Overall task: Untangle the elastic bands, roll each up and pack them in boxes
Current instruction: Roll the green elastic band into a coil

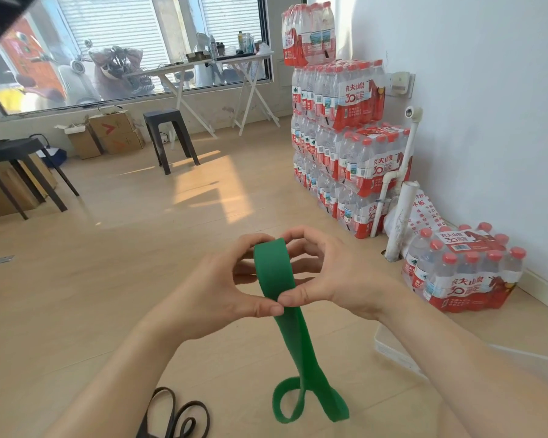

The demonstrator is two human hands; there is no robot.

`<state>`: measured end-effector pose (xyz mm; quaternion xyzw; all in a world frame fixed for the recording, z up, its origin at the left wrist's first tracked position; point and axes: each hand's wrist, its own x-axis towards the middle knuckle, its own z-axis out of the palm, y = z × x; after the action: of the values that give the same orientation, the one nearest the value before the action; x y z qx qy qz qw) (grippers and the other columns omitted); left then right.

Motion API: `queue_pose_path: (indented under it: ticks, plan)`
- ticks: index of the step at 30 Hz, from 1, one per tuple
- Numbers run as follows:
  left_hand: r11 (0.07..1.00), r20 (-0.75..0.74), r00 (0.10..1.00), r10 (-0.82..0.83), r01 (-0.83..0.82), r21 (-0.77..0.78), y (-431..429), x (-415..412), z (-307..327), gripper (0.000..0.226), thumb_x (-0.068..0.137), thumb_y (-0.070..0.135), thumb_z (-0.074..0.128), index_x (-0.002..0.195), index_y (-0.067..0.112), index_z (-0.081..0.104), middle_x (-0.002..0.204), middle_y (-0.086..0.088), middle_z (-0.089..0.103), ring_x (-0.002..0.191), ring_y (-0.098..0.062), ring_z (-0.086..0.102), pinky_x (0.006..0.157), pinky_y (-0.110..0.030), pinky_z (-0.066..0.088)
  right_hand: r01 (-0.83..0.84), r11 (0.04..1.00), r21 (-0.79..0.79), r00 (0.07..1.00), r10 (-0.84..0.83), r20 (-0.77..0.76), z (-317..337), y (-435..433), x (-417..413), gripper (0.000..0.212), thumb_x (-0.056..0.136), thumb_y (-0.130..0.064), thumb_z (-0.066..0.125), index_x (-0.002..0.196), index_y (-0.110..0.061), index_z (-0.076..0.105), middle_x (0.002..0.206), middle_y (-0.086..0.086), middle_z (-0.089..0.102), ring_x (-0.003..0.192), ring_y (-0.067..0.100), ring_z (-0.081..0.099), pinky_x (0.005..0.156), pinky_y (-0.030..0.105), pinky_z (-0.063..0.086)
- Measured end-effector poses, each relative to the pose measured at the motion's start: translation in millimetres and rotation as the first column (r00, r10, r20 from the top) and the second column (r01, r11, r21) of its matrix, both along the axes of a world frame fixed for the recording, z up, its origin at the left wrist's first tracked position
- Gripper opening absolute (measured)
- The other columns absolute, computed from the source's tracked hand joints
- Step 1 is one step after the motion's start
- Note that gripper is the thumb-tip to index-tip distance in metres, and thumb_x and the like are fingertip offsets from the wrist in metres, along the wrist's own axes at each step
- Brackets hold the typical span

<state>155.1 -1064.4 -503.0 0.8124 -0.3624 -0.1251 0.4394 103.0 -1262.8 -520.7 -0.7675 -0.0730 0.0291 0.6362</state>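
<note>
At frame centre we are starting to roll the green band (274,273), fingers of our left hand (231,279) and right hand (336,276) pinching its top fold, and we are probably needing to wind in its hanging tail next.

One wide-angle head-worn view looks forward and down, close over the left hand (215,289) and right hand (345,279), both nearer than and left of the tall stack of red-labelled plastic water-bottle packs (339,131).

bright daylight from the window (133,49) patches the floor (203,184); wide-angle bending at edges, slightly soft.
</note>
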Motion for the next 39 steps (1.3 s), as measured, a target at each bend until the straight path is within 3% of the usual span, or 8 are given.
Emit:
queue_pose_path:
  ticks: [5,10,17,21,25,32,36,39]
  plan:
    - [0.996,-0.027,0.999,0.024,-0.027,-0.088,3,-2,4,0.069,0.056,0.019,0.087,0.117,0.031,0.059,0.108,0.011,0.069,0.096,-0.014,0.068,0.083,-0.028,0.056,-0.080,0.994,0.071,0.994,0.085,-0.063,2,-2,-2,0.064,0.068,0.004,0.082,0.118,-0.024,0.052,0.118,0.013,0.060,0.104,0.022,0.067,0.087,0.041,0.056]
    - [0.989,0.027,0.998,0.058,-0.054,-0.141,-4,-8,0,0.064,0.061,0.000,0.085,0.111,0.033,0.062,0.099,0.005,0.072,0.089,-0.017,0.069,0.082,-0.028,0.056,-0.163,0.968,0.194,0.974,0.189,-0.125,4,-10,-2,0.076,0.061,-0.035,0.089,0.126,-0.024,0.051,0.128,0.022,0.054,0.113,0.036,0.061,0.099,0.050,0.048]
    - [0.996,0.065,0.997,0.043,-0.038,-0.083,-7,-7,-4,0.082,0.065,0.011,0.085,0.130,0.044,0.047,0.114,0.010,0.064,0.105,-0.009,0.062,0.093,-0.030,0.051,-0.039,0.999,-0.019,0.999,0.039,-0.028,12,-10,-7,0.059,0.068,-0.004,0.084,0.114,-0.028,0.053,0.109,0.013,0.067,0.100,0.024,0.068,0.088,0.045,0.056]
    - [0.992,-0.160,0.983,-0.088,0.072,-0.102,-3,2,-5,0.087,0.063,0.031,0.085,0.136,0.035,0.039,0.130,0.005,0.056,0.118,-0.016,0.057,0.103,-0.041,0.044,-0.021,0.998,-0.062,0.999,0.023,0.034,13,-7,-8,0.061,0.064,-0.002,0.086,0.107,-0.031,0.053,0.110,0.011,0.065,0.102,0.024,0.066,0.088,0.046,0.055]
    - [0.988,-0.238,0.966,-0.098,0.066,-0.139,-3,2,-5,0.082,0.061,0.048,0.083,0.130,0.021,0.048,0.120,-0.002,0.065,0.110,-0.018,0.063,0.092,-0.036,0.052,-0.003,0.994,-0.111,0.998,0.010,0.059,15,-6,-9,0.068,0.060,0.002,0.087,0.110,-0.028,0.052,0.113,0.009,0.061,0.105,0.020,0.064,0.090,0.047,0.053]
    - [0.970,0.099,0.973,0.210,-0.194,-0.146,-11,-5,-5,0.063,0.047,0.048,0.080,0.105,0.033,0.061,0.094,0.014,0.068,0.091,-0.003,0.063,0.083,-0.012,0.046,-0.022,0.937,-0.348,0.999,0.038,0.039,21,-9,-12,0.073,0.069,-0.024,0.086,0.121,-0.050,0.042,0.122,-0.013,0.048,0.113,0.002,0.049,0.091,0.030,0.050]
    - [0.946,0.461,0.846,0.268,-0.321,0.038,-16,-9,-9,0.072,0.053,0.052,0.079,0.117,0.032,0.053,0.108,0.016,0.054,0.095,-0.004,0.050,0.080,-0.019,0.039,0.128,0.978,-0.167,0.991,-0.134,-0.022,22,0,-11,0.052,0.069,-0.045,0.078,0.116,-0.035,0.059,0.100,-0.002,0.069,0.088,0.011,0.068,0.068,0.024,0.054]
    - [0.928,0.686,0.697,0.209,-0.362,0.085,-23,-9,-19,0.071,0.055,0.041,0.084,0.115,0.019,0.055,0.103,0.003,0.056,0.090,-0.015,0.051,0.076,-0.022,0.034,0.276,0.887,-0.372,0.961,-0.243,0.133,16,15,-7,0.031,0.073,-0.044,0.079,0.099,-0.031,0.069,0.084,-0.008,0.072,0.072,0.003,0.065,0.061,0.021,0.052]
